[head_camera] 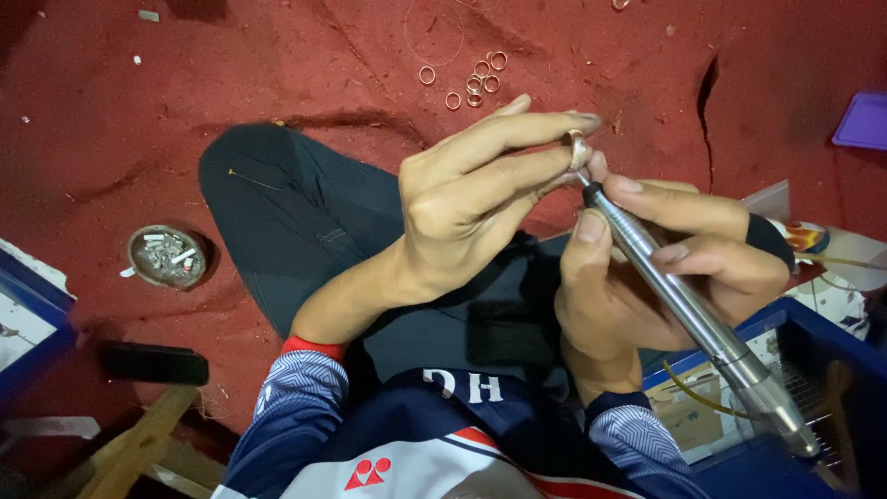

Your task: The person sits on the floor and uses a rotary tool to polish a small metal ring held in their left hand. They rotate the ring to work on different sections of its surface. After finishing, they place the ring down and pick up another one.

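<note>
My left hand [471, 194] pinches a small metal ring [577, 148] between thumb and fingertips, held up over my lap. My right hand [647, 268] grips a silver pen-shaped rotary tool [693, 310], whose dark tip touches the ring from below. The tool's body runs down to the lower right. Both hands are close together above my dark trousers [296, 222].
Several loose metal rings [471, 81] lie on the red carpet [139, 129] ahead, beside a thin wire loop [434, 37]. A round ashtray [166, 256] sits at left. A blue box [795, 388] stands at right, a wooden stool [139, 444] at lower left, a purple tray [864, 120] at far right.
</note>
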